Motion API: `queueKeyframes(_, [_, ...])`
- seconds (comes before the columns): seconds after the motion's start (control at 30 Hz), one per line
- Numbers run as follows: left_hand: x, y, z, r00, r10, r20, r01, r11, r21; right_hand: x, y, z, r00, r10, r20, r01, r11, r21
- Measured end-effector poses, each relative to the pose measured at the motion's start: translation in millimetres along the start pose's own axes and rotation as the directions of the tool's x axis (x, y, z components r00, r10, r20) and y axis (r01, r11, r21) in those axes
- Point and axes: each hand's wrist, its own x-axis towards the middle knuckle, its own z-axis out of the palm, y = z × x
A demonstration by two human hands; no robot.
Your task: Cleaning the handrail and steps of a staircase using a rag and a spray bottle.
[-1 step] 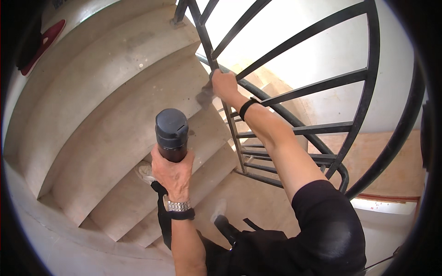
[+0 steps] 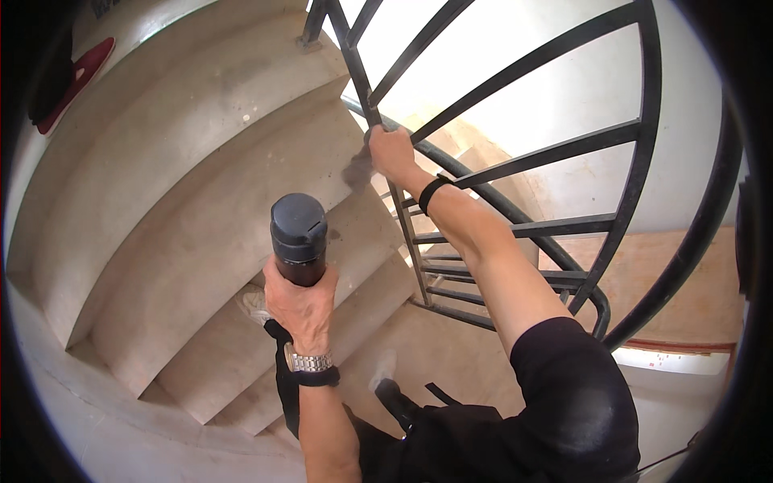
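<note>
My left hand (image 2: 301, 304) is wrapped round the body of a dark bottle (image 2: 299, 227), held upright over the steps. Its wide blue-grey cap faces up and has a small slit. Fingers closed, my right hand (image 2: 392, 151) reaches out to an upright bar of the black metal railing (image 2: 362, 72). A dark grey cloth (image 2: 357, 171) hangs, blurred, from under that hand against the bar. The palm side of the right hand is hidden.
Curved, pale stone steps (image 2: 185, 209) fan out on the left, bounded by a low wall (image 2: 72, 414). Below me are my two shoes, one on a step (image 2: 256, 304). A red and black object (image 2: 84, 76) lies at the upper left. Beyond the railing are lower stairs and a white wall (image 2: 684, 72).
</note>
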Motion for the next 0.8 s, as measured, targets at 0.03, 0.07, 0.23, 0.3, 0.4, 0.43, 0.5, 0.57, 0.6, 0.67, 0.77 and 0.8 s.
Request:
queueKeyframes(0.03, [-1.5, 0.3, -1.6, 1.0, -0.022, -0.004, 0.022, 0.999, -0.028, -4.7, -2.5, -3.9, 0.999, -0.029, -0.023, 0.029, 0.999, 0.021])
queueKeyframes(0.07, [-4.0, -0.2, -2.0, 1.0, -0.012, -0.005, 0.012, 1.0, -0.028, -8.3, -2.9, -2.0, 0.999, -0.023, -0.031, 0.024, 0.999, 0.022])
queueKeyframes(0.23, [7.8, 0.0, 5.3, 0.997, 0.025, -0.068, -0.022, 0.999, 0.045, -13.7, -16.5, 5.6, 0.994, -0.092, -0.056, 0.093, 0.996, 0.01])
queueKeyframes(0.3, [9.7, 6.0, 7.9, 0.999, -0.004, -0.034, 0.005, 0.999, 0.037, -45.1, -29.7, 17.1, 0.98, -0.144, 0.138, 0.127, 0.984, 0.126])
queueKeyframes(0.4, [13.9, 11.0, 9.0, 1.0, -0.031, 0.001, 0.031, 0.998, 0.055, -89.5, -44.4, 33.4, 0.971, -0.032, 0.236, -0.031, 0.966, 0.257])
queueKeyframes(0.43, [13.4, 10.9, 9.2, 0.999, -0.033, 0.014, 0.032, 0.997, 0.071, -96.6, -45.6, 32.8, 0.948, 0.17, 0.27, -0.259, 0.904, 0.34])
queueKeyframes(0.5, [19.3, 13.3, 11.0, 1.0, -0.024, 0.0, 0.024, 0.998, 0.056, -85.3, -37.5, 32.4, 0.933, 0.337, 0.124, -0.349, 0.765, 0.542])
queueKeyframes(0.57, [20.5, 16.4, 10.7, 1.0, -0.013, -0.013, 0.014, 0.999, 0.036, -86.2, -33.3, 33.0, 0.751, 0.643, 0.148, -0.448, 0.333, 0.83])
queueKeyframes(0.6, [21.4, 16.4, 11.0, 1.0, -0.029, -0.001, 0.029, 0.998, 0.056, -83.8, -31.3, 30.7, 0.747, 0.649, 0.148, -0.449, 0.327, 0.832])
queueKeyframes(0.67, [21.8, 18.4, 11.3, 0.999, -0.035, 0.012, 0.034, 0.997, 0.076, -72.7, -24.0, 24.5, 0.431, 0.875, 0.219, -0.314, -0.082, 0.946])
queueKeyframes(0.77, [18.8, 27.5, 14.1, 1.0, -0.021, -0.015, 0.021, 0.999, 0.043, -55.2, -17.6, 43.5, 0.487, 0.872, 0.054, -0.382, 0.157, 0.911])
queueKeyframes(0.8, [17.2, 31.1, 16.0, 0.999, -0.035, 0.016, 0.033, 0.996, 0.078, -48.8, -12.6, 63.5, 0.583, 0.809, -0.077, -0.416, 0.379, 0.827])
